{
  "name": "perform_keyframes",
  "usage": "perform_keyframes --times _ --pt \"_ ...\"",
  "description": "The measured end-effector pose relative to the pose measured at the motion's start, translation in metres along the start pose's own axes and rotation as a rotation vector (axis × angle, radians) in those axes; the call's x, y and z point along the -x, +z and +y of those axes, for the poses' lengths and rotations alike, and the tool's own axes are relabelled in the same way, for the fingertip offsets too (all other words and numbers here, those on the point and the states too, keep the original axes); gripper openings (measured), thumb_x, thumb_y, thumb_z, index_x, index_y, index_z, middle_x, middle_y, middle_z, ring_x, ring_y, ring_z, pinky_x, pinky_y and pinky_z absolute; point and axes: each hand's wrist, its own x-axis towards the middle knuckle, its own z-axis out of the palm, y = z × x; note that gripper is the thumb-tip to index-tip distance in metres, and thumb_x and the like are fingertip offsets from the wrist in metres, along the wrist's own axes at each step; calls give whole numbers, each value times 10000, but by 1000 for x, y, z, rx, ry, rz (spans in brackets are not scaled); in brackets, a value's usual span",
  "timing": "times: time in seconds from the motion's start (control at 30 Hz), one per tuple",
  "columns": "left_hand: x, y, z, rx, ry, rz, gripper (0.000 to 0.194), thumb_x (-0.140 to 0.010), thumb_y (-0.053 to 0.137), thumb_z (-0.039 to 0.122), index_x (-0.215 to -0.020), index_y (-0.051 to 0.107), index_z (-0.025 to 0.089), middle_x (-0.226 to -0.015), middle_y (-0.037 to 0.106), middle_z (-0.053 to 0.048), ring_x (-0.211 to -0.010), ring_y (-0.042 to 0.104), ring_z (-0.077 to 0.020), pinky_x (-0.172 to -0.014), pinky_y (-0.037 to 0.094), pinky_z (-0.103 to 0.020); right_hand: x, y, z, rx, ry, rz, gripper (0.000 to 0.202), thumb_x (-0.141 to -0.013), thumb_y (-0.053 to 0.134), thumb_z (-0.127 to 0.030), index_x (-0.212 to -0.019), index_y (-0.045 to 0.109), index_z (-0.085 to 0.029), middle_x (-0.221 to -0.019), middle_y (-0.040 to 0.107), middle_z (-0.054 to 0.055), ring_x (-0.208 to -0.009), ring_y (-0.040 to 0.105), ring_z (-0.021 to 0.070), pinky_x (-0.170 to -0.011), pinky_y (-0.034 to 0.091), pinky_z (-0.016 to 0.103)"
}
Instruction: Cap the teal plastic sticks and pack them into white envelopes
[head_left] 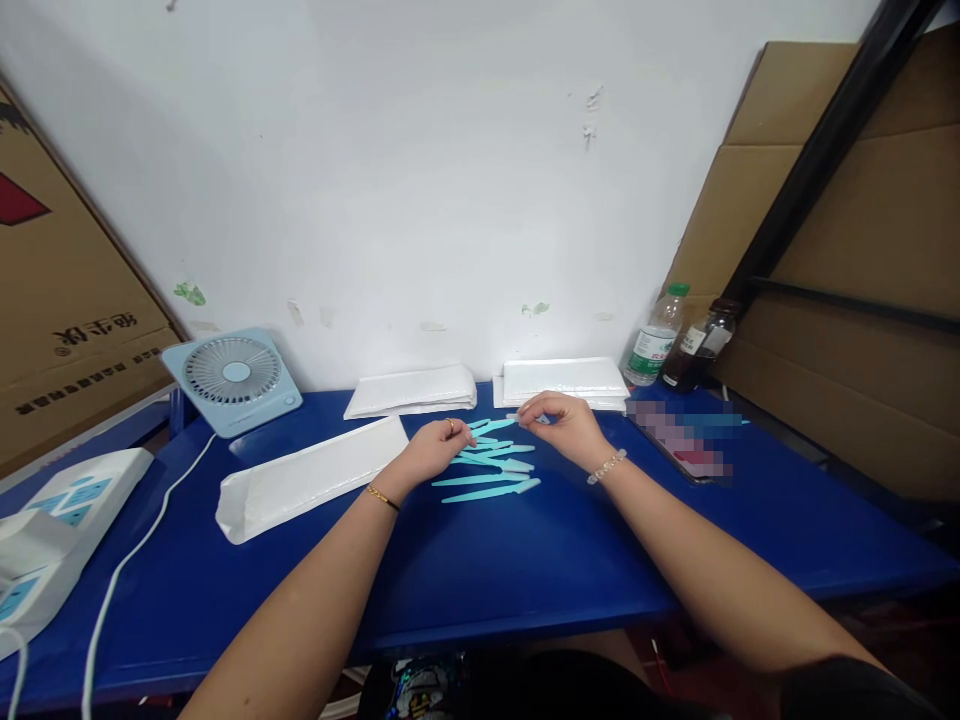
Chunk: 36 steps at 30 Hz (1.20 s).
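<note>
Between my hands is a teal eyebrow razor (493,425), level above the others. My left hand (433,450) pinches its handle end. My right hand (564,425) is closed at the blade end, fingertips together on a small clear piece that looks like a blade cap; the fingers partly hide it. Just below my hands, several more teal eyebrow razors (487,492) lie in a loose, overlapping pile on the blue table (540,570). Their handles point left and their blade ends right.
White padded mailers (315,480) lie left of the razors, with more stacked mailers (562,377) by the wall. A blue fan (236,372) and a power strip (67,530) are at left. Two bottles (654,345) and a blurred flat item (679,445) are at right.
</note>
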Motion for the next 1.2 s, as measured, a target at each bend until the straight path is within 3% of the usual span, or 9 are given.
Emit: perform_keyframes --times 0.77,1.07,1.2 --pt "3 -3 5 37 -34 2 334 -788 425 429 -768 616 156 -785 648 -36 -642 492 -140 -586 372 -251 1 -4 -2 49 -20 -10 72 -756 658 -270 -719 704 -229 -821 702 46 -800 658 190 -759 532 351" --pt "1 -1 1 32 -32 -1 323 -787 449 409 -784 655 160 -760 640 -23 -638 497 -138 -597 384 -248 3 1 -12 53 -29 -70 88 -763 640 -228 -723 717 -238 -834 705 38 -815 658 184 -753 534 325" --pt "2 -2 1 33 -8 -27 313 -793 458 404 -776 657 163 -743 621 -13 -628 494 -132 -587 374 -242 3 3 -16 40 -20 -160 85 -752 650 -226 -763 733 -245 -870 714 43 -831 665 190 -763 537 329"
